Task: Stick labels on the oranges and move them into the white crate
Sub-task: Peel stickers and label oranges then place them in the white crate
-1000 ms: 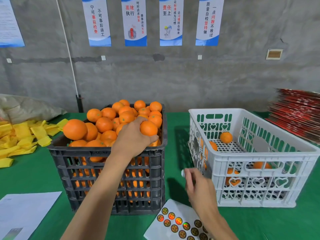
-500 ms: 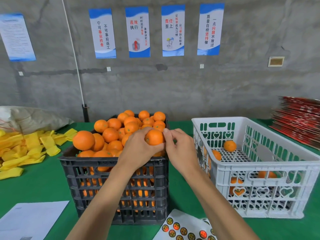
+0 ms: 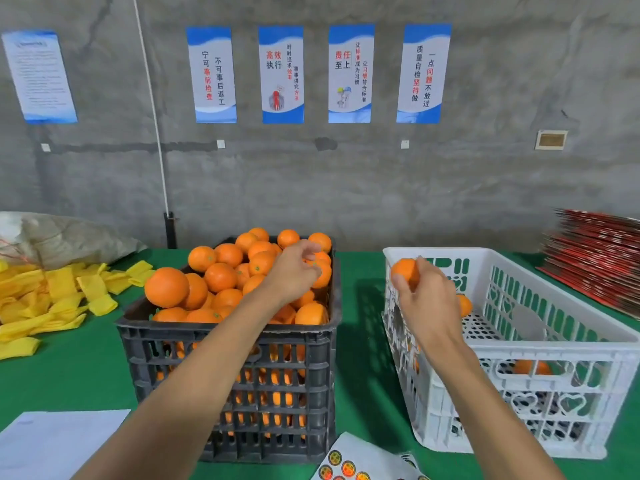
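Head view: right hand [image 3: 427,303] grasps a small round orange [image 3: 404,270] above the white slotted plastic crate [image 3: 554,344], apparently to drop it in; left hand [image 3: 294,271], fingers loosely curled and holding nothing, hovers over the heaped black plastic crate [image 3: 228,344], likely for the next pick.

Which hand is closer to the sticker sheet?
Right. The right hand holds an orange over the white crate's near corner, above the sticker sheet. The left hand sits farther off, over the black crate's oranges.
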`<state>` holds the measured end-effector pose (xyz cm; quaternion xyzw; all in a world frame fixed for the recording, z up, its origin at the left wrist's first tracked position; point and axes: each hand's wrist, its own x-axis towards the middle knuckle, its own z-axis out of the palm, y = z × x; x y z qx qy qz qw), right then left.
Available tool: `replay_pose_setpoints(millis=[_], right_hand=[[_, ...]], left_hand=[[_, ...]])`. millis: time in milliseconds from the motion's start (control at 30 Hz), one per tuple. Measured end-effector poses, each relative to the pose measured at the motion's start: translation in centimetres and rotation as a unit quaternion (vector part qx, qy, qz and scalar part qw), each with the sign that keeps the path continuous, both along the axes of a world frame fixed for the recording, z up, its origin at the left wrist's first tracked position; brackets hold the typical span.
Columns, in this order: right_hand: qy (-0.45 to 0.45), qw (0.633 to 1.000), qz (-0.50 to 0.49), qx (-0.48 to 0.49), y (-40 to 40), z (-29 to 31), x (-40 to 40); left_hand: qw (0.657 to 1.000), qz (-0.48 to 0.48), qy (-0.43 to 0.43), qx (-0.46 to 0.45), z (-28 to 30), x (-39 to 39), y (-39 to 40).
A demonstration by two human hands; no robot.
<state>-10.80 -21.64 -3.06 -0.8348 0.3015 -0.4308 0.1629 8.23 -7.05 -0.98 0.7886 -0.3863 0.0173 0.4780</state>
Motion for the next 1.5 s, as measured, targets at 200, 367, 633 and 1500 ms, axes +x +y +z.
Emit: replay_pose_setpoints(millis=[200, 367, 633, 1500], right_hand=[[0.082, 0.996, -0.031, -0.020, -3.6, -2.4, -1.9], [0.052, 0.995, -0.003, -0.087, -3.0, -3.0, -1.7], [0.125, 0.941, 0.138, -0.281, 0.9, -7.1, -1.4], [0.296, 0.892, 0.339, -0.032, 3.6, -21.8, -7.6]], left_hand=[[0.967, 0.013, -0.008, 0.253, -1.2, 4.2, -2.4], [0.970, 0.032, -0.023, 0.240, -1.1, 4.6, -3.7], [0.957, 0.076, -0.133, 0.248, 0.6, 1.4, 0.1], [0.981, 0.123, -0.074, 0.129, -2.8, -1.3, 4.0]])
